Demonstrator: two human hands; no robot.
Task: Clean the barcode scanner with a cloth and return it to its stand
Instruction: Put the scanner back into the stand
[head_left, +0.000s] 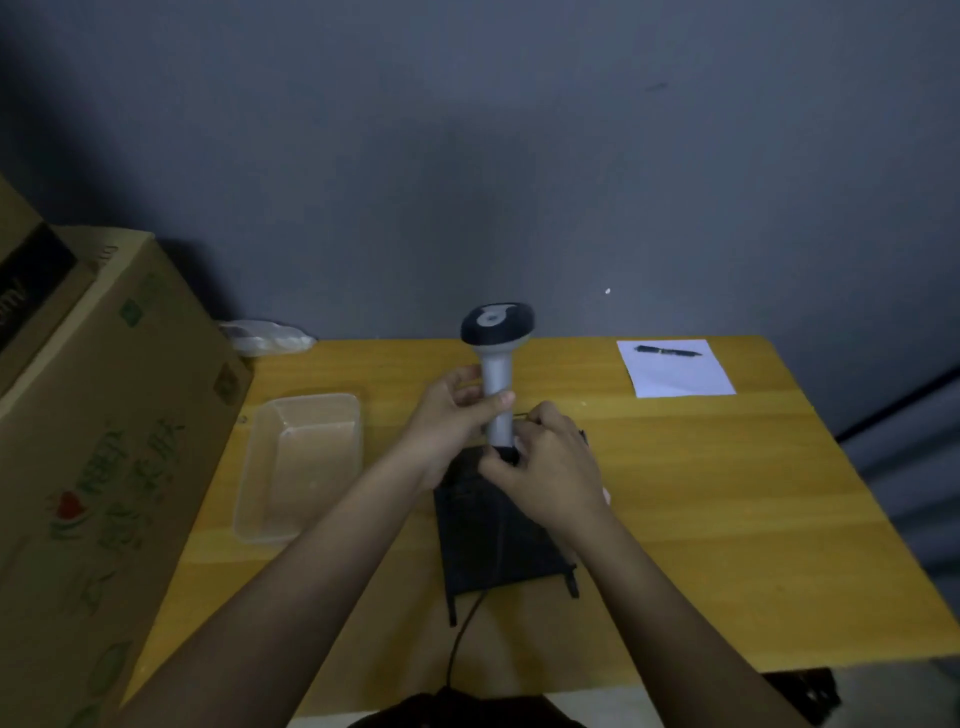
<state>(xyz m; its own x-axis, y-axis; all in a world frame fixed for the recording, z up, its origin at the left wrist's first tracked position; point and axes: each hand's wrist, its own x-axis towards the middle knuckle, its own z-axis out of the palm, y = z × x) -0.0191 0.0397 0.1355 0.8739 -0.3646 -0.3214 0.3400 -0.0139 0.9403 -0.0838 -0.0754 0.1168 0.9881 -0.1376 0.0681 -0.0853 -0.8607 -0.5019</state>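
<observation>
The barcode scanner stands upright above the middle of the yellow table, dark oval head on top, grey handle below. My left hand is wrapped around the handle's middle, thumb across the front. My right hand pinches the handle's dark lower end, where a black cable leaves toward the table's near edge. Beneath both hands lies a flat black piece, cloth or stand base; I cannot tell which.
A clear plastic tray lies left of my hands. A large cardboard box fills the left side. A white sheet with a pen sits at the far right corner. A crumpled plastic bag rests against the wall.
</observation>
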